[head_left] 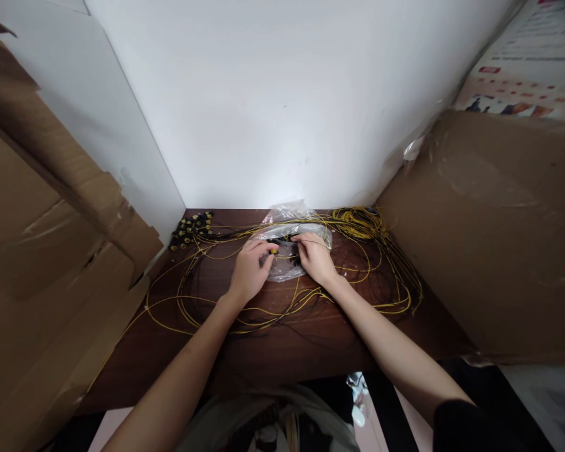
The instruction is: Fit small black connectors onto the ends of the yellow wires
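My left hand (pixel 253 269) is closed, with a small black connector with a yellow end (pixel 274 252) between its thumb and fingers. Close beside it, the fingers of my right hand (pixel 316 257) are bent together at more small black parts (pixel 286 238); what they pinch is too small to make out. Both hands are over a clear plastic bag (pixel 287 271) lying on the dark brown tabletop (pixel 282 361). Thin yellow and black wires (pixel 263 312) loop around the bag and pass under my forearms.
At the back left lies a cluster of black connectors with yellow ends (pixel 188 231). A coil of yellow wire (pixel 360 223) rests at the back right. Cardboard (pixel 42 251) stands on the left, a large carton (pixel 494 238) on the right, and a white wall (pixel 282 107) behind.
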`<state>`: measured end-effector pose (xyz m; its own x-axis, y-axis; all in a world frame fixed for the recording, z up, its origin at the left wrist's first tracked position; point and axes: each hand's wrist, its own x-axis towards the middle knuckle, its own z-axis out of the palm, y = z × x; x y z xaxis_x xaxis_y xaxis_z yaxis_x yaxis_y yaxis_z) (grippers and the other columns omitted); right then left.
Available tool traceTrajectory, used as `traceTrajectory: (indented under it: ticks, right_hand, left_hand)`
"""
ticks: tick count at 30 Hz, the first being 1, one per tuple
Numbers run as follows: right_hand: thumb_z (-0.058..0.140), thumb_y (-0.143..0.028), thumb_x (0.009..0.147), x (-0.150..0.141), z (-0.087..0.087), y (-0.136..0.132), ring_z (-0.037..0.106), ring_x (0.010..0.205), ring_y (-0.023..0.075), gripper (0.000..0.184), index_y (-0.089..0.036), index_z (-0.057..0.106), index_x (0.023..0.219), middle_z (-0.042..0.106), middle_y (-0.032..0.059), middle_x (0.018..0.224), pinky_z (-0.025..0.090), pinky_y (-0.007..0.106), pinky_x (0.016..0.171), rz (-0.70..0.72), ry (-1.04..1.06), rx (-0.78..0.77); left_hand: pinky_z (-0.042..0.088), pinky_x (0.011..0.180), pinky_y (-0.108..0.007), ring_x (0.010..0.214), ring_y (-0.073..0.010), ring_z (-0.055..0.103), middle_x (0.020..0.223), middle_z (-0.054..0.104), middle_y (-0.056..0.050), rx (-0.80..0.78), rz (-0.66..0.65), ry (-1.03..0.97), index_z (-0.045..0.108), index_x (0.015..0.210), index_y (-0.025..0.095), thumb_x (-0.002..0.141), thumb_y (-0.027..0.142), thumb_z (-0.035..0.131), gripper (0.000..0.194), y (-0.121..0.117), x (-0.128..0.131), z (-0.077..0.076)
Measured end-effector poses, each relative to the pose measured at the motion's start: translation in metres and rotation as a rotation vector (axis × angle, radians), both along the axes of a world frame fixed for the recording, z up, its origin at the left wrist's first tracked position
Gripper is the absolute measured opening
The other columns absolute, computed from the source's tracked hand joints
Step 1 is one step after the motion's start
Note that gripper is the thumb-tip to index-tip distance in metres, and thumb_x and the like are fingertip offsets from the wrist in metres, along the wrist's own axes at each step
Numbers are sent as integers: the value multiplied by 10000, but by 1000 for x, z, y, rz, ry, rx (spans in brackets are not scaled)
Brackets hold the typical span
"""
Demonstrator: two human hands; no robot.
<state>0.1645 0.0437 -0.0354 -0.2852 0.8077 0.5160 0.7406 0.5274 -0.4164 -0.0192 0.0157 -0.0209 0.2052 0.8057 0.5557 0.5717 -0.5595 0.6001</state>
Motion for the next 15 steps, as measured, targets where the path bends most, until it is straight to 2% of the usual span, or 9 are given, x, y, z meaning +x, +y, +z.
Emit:
traceTrajectory:
  ticks: [4,9,12,15]
  right_hand:
    - [398,-105,831,-2,4,-4,492,1024,239,282,-181,637,960,613,86,1074,383,393,872,13,-46,-1]
    - [437,-67,801,-4,9,-8,415,1161,249,277,-191,635,950,552,69,1229,337,433,947,75,-171,52]
    - [417,-3,757,-4,6,-6,367,1237,228,381,-176,610,1036,504,74,1298,309,435,1003,174,-213,45]
    - [384,42,717,-4,1,-2,377,1245,205,478,-162,587,1098,483,81,1317,322,414,1016,240,-209,16]
  left_hand:
    - [434,867,-392,929,-204,539,936,660,-47,29,-3,58,658,908,193,755,74,535,229,1,-2,-2]
    - [432,868,-395,933,-206,536,948,678,-41,14,-11,91,653,882,182,742,50,533,227,3,-2,-5]
    - [431,868,-404,933,-205,539,962,678,-44,13,-20,95,649,870,181,735,36,527,233,3,-2,-6]
    - [431,865,-416,934,-205,545,966,676,-45,11,-25,93,649,857,186,731,31,522,237,4,-3,-6]
